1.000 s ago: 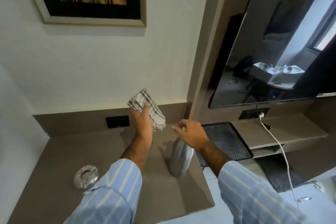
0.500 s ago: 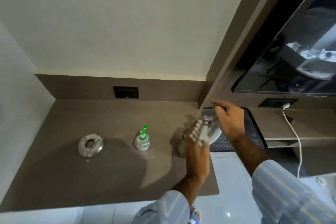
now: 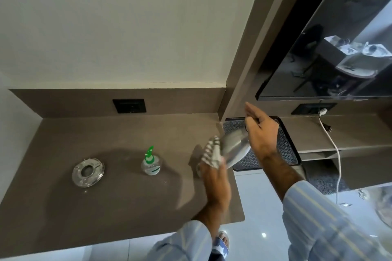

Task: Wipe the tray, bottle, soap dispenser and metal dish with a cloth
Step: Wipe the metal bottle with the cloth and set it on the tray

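A shiny metal bottle (image 3: 234, 148) is held tilted above the right end of the brown counter (image 3: 118, 207). My right hand (image 3: 259, 133) grips its upper end. My left hand (image 3: 214, 178) presses a checked cloth (image 3: 211, 152) against the bottle's lower part. The black patterned tray (image 3: 284, 150) lies just behind and to the right of both hands. A clear soap dispenser with a green pump (image 3: 150, 162) stands in the middle of the counter. The round metal dish (image 3: 88, 172) lies to its left.
A black wall socket (image 3: 129, 106) sits in the backsplash. A large dark TV screen (image 3: 331, 53) hangs at the right, above a shelf (image 3: 343, 133) with a white cable (image 3: 333, 146) trailing down. The counter's front edge is near my body, with glossy floor below.
The view tipped down from the wall picture to the counter. My left hand brought the cloth from mid-air onto the bottle, which my right hand lifted and tilted.
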`<state>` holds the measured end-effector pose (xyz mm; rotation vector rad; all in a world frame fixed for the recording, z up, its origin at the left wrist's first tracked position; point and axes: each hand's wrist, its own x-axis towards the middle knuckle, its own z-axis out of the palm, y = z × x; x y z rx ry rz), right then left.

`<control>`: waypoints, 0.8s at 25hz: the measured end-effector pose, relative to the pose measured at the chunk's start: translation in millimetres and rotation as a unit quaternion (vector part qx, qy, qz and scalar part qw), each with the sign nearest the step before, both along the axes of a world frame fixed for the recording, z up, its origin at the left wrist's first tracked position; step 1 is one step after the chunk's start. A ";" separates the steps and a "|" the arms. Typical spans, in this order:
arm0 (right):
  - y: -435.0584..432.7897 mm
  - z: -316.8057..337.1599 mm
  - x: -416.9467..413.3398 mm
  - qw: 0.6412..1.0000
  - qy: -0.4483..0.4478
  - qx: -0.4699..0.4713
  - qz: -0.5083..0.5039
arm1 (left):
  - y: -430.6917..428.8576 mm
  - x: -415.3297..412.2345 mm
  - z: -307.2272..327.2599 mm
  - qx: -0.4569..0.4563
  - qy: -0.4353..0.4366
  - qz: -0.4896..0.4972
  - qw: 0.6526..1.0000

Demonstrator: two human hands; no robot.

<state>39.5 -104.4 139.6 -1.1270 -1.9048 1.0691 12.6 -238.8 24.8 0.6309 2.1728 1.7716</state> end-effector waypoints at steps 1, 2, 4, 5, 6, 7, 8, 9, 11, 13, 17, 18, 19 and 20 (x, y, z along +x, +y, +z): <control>-0.8 -2.0 3.7 1.000 0.007 -0.006 0.004 | 0.6 -14.4 -4.2 -0.036 -0.077 0.019 0.996; -2.1 -3.9 5.5 1.000 0.011 -0.006 0.006 | 8.2 -28.9 -0.6 -0.079 -0.158 0.028 0.984; -2.6 -5.3 4.0 1.000 0.017 0.002 0.003 | 34.5 -46.2 23.0 -0.087 -0.246 0.007 0.965; -1.6 -5.0 2.6 1.000 0.018 0.008 0.001 | 46.8 -39.9 43.4 -0.026 -0.254 -0.021 0.967; -0.9 -4.9 1.8 1.000 0.018 0.013 0.000 | 54.0 -27.0 56.0 0.023 -0.214 -0.037 0.976; -0.7 -4.5 2.0 1.000 0.017 0.017 0.002 | 53.8 -11.9 60.3 0.035 -0.136 -0.051 0.989; -1.1 -4.4 3.6 1.000 0.016 0.021 0.006 | 45.7 1.6 54.0 0.025 -0.054 -0.058 0.997; -1.9 -4.8 6.4 1.000 0.015 0.024 0.010 | 32.4 7.3 42.1 0.007 -0.005 -0.050 0.999; -4.2 -6.3 14.1 0.999 0.006 0.032 0.010 | 3.9 -4.8 18.4 -0.062 0.014 -0.021 0.998; -10.7 -7.0 17.2 0.998 -0.011 0.055 0.008 | -6.0 -29.3 17.4 -0.141 -0.124 -0.021 0.982; -21.6 -1.4 1.4 0.995 -0.015 0.099 0.025 | 32.8 -59.7 70.4 -0.026 -0.281 -0.147 0.948; -23.2 -0.6 -2.9 0.994 -0.016 0.104 0.026 | 36.3 -55.1 80.4 0.063 -0.296 -0.172 0.937; -24.3 -0.1 -6.1 0.994 -0.019 0.106 0.026 | 33.6 -50.8 79.5 0.128 -0.328 -0.183 0.918; -24.9 0.6 -8.0 0.994 -0.025 0.105 0.024 | 22.4 -47.3 73.0 0.158 -0.358 -0.180 0.903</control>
